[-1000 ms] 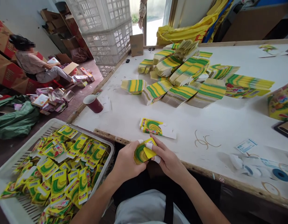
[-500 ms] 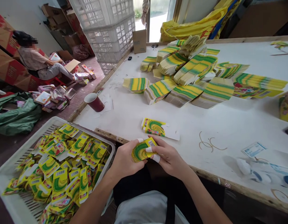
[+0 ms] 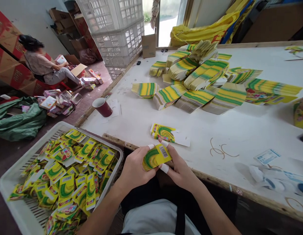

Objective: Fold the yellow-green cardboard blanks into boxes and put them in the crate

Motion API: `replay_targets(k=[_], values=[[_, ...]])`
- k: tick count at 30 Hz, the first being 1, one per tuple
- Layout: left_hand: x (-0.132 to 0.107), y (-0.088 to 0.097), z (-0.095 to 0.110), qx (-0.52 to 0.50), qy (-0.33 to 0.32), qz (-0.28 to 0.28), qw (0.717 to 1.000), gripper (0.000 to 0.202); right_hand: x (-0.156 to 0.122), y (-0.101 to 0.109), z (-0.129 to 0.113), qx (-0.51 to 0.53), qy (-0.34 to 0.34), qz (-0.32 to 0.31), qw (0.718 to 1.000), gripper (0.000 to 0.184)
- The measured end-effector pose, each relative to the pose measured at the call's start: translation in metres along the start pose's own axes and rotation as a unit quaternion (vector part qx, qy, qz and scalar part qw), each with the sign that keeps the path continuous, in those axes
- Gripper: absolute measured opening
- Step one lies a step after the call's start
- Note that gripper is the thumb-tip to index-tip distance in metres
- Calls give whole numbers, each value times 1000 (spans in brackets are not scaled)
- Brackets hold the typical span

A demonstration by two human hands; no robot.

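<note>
Both hands hold one small yellow-and-green carton [image 3: 155, 157] just in front of the table's near edge. My left hand [image 3: 135, 169] grips its left side with curled fingers. My right hand [image 3: 177, 164] pinches its right side; white tape wraps some of its fingertips. A few flat cartons [image 3: 164, 132] lie on the white table [image 3: 239, 130] just beyond my hands. At lower left a white plastic crate [image 3: 11, 187] is filled with several folded cartons of the same print.
Stacks of flat yellow-green cartons [image 3: 202, 81] cover the table's far middle. A dark red cup [image 3: 102, 107] stands near the left edge. Tape rolls and labels [image 3: 271, 178] lie at right. White crates [image 3: 117, 32] are stacked behind; a seated person [image 3: 43, 67] works on the floor at left.
The carton has been turned and squared in my hands; its barcode panel now faces up on the right. My right fingers shifted along its side.
</note>
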State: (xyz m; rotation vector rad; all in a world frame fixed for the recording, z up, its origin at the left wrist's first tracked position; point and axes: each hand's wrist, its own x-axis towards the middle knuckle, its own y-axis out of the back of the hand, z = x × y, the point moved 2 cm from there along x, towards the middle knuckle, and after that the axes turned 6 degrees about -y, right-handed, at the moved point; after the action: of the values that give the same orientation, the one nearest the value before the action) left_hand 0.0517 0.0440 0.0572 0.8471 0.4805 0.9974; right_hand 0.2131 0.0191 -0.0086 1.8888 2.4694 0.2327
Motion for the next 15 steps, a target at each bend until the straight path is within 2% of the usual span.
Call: replay_targets(k=[2, 3, 5, 7, 8, 9, 10, 12, 15], values=[[-5, 7, -11, 8, 14, 10, 1000, 48, 4, 9, 11, 13, -36, 19, 999, 73], [-10, 16, -20, 23, 33, 33, 999, 50, 9, 15, 18, -17, -53, 48, 997, 71], [-24, 44, -43, 82, 101, 115, 985, 54, 19, 30, 34, -132, -85, 132, 979, 51], [-43, 79, -66, 215, 177, 218, 935, 59, 30, 41, 48, -240, -115, 186, 946, 35], [-52, 94, -75, 273, 208, 253, 904, 69, 35, 43, 53, -269, -124, 192, 936, 33], [-60, 107, -84, 301, 237, 270, 883, 75, 39, 43, 57, -283, -131, 189, 931, 33], [-66, 114, -91, 302, 256, 265, 879, 78, 42, 41, 59, -287, -134, 184, 930, 34], [-74, 115, -99, 253, 275, 261, 890, 80, 47, 36, 60, -298, -137, 174, 928, 38], [-67, 86, -95, 116, 254, 226, 933, 68, 49, 31, 59, -300, -140, 173, 928, 39]])
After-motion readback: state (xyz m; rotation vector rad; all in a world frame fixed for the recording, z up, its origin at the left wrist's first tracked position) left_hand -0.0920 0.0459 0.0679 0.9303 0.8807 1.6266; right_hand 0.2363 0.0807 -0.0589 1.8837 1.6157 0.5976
